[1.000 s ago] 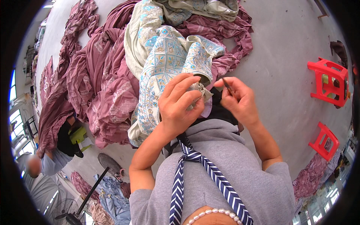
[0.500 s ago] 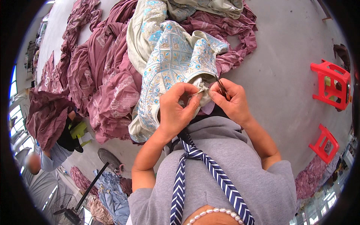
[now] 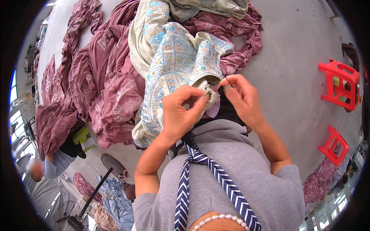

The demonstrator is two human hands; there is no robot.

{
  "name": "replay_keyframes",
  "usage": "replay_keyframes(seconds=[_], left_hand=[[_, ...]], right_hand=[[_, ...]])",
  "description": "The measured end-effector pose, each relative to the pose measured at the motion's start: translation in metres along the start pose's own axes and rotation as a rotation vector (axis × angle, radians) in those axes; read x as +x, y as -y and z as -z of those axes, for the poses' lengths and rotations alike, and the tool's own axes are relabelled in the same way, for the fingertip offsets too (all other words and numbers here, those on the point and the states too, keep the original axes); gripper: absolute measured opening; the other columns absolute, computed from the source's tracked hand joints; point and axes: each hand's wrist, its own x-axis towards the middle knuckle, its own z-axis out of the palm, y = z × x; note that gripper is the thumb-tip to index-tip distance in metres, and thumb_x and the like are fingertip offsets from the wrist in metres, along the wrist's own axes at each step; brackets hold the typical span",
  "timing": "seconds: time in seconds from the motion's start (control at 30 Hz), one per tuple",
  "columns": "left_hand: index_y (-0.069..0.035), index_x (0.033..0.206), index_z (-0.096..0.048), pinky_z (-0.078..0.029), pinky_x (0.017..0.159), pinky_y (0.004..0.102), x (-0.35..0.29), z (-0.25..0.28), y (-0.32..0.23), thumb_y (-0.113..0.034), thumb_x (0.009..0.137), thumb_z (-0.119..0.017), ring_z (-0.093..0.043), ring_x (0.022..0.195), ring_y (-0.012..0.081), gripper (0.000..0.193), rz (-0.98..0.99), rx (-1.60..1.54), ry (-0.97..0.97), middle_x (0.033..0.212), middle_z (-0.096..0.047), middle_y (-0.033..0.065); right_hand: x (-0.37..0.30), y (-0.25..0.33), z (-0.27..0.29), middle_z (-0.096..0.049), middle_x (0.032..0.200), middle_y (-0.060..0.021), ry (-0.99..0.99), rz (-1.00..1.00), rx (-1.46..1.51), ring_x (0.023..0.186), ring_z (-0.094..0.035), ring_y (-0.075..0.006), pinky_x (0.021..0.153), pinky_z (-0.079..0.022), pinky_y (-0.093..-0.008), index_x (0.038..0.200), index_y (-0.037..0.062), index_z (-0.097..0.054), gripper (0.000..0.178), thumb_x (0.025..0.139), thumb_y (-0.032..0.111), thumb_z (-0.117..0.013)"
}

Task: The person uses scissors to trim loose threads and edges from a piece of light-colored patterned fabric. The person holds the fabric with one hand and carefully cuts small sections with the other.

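A cream garment [image 3: 173, 65] with blue and gold embroidery spreads over the pile and down to my lap. My left hand [image 3: 180, 109] is closed, thumb and forefinger pinching the garment's gathered edge beside a round opening. My right hand [image 3: 246, 102] is closed just to the right of it, apart from the cloth. Between its fingers are small dark snips [image 3: 228, 81]; only a thin tip shows, and the rest lies hidden in the hand. A pale lilac tab [image 3: 213, 111] hangs below the pinched edge.
Mauve garments [image 3: 111, 77] lie heaped on the grey surface to the left and beyond. Two red plastic stools [image 3: 341, 85] stand at the right. At the far left, another person [image 3: 58, 163] handles mauve cloth [image 3: 56, 129]. A black fan [image 3: 73, 219] stands at the lower left.
My right hand has drawn slightly away to the right from my left, and the snips have turned within it. My left hand keeps its pinch. The other person's cloth has shifted.
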Motion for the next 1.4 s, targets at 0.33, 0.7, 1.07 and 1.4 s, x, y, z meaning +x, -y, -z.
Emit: replay_keyframes(seconds=[0.33,0.7,1.07,1.4], left_hand=[[0.002,0.080,-0.065,-0.045,0.057,0.0192,0.001,-0.003,-0.002,0.001,0.076,-0.069,-0.056,0.062,0.0063,0.006,-0.095,0.133,-0.056,0.074,-0.061,0.0034],[-0.002,0.078,-0.065,-0.040,0.048,0.0247,0.002,-0.006,-0.002,0.000,0.072,-0.070,-0.052,0.054,0.0120,0.008,-0.185,0.142,-0.107,0.066,-0.057,0.0049],[0.001,0.079,-0.065,-0.045,0.055,0.0205,0.002,-0.001,-0.002,0.001,0.075,-0.069,-0.056,0.061,0.0080,0.006,-0.086,0.112,-0.049,0.072,-0.060,0.0042],[-0.002,0.076,-0.065,-0.041,0.048,0.0260,0.002,-0.003,-0.003,-0.001,0.070,-0.070,-0.053,0.054,0.0145,0.008,-0.172,0.140,-0.088,0.067,-0.059,0.0058]], right_hand=[[-0.027,0.026,0.012,-0.035,0.063,0.0061,0.404,-0.611,0.397,0.050,-0.026,-0.0023,0.043,-0.022,-0.0189,0.093,0.0015,-0.052,0.041,0.100,0.038,-0.035],[-0.022,0.020,0.012,-0.033,0.061,0.0063,0.394,-0.594,0.382,0.048,-0.025,-0.0020,0.041,-0.021,-0.0192,0.091,0.0018,-0.053,0.041,0.100,0.038,-0.036],[-0.024,0.014,0.009,-0.033,0.060,0.0072,0.369,-0.517,0.330,0.049,-0.025,-0.0018,0.042,-0.020,-0.0195,0.091,0.0021,-0.053,0.039,0.100,0.036,-0.038],[-0.021,0.011,0.010,-0.039,0.061,0.0041,0.350,-0.434,0.212,0.051,-0.034,-0.0053,0.046,-0.028,-0.0219,0.088,0.0013,-0.055,0.036,0.099,0.033,-0.041]])
